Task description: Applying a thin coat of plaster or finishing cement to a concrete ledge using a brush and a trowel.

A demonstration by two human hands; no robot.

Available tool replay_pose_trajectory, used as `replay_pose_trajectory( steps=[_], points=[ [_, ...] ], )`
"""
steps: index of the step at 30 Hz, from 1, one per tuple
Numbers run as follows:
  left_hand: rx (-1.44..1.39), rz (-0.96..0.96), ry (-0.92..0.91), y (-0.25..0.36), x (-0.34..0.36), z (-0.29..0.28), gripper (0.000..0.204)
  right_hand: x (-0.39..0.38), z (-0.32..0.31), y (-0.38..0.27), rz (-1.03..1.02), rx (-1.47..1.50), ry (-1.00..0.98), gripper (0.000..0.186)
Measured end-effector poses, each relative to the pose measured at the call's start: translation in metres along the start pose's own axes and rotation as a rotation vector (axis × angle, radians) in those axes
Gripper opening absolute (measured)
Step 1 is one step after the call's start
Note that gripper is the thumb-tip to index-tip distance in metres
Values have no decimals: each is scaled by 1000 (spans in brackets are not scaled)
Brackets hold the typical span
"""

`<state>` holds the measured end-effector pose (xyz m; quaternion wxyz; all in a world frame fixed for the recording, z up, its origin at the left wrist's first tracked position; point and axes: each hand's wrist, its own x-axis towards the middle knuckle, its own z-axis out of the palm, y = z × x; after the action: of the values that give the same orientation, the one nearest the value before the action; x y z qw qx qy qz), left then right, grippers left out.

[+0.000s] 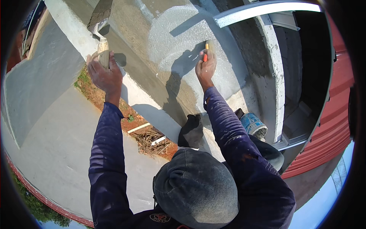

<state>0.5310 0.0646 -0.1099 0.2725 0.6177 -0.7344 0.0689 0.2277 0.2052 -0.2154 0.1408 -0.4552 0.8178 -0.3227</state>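
My left hand [103, 74] is wrapped round the pale wooden handle of a trowel [103, 51]. The trowel's blade, coated in grey mortar, points away over the left edge of a cement ledge. My right hand [206, 70] is closed round a tool with a yellow and red handle [206, 51], which looks like a small brush; its far end is blurred. This tool is over a wet, shiny patch [179, 36] on the cement surface [162, 82]. Shadows of my arm and hand fall across that patch.
A blue bucket [253, 124] with a mortar-caked end lies tilted beside my right forearm. To the right are a white-edged wall [277, 76], a metal frame bar [267, 12] and red corrugated sheeting [341, 95]. Soil with sticks [150, 139] runs below the ledge's left side.
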Motion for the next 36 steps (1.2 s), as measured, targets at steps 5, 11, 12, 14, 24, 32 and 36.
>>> replay_pose_trajectory(
  steps=[5,11,12,14,24,32,36],
  points=[
    [-10,4,24,-4,-5,1,43,-9,18,-68,-205,324,-753,8],
    [-45,36,26,0,-1,3,42,46,10,-14,141,259,-198,12],
    [-17,24,42,-1,-2,2,43,52,7,-15,181,177,-73,9],
    [-1,16,58,0,-2,2,44,58,3,-28,-9,-45,148,7],
    [-40,18,28,-3,-4,2,45,50,60,-74,151,590,-503,11],
    [8,-19,-16,-1,-3,0,47,37,63,-87,-135,153,-172,23],
    [-9,-19,-12,1,-1,3,46,35,94,-110,47,700,-758,10]
  ],
)
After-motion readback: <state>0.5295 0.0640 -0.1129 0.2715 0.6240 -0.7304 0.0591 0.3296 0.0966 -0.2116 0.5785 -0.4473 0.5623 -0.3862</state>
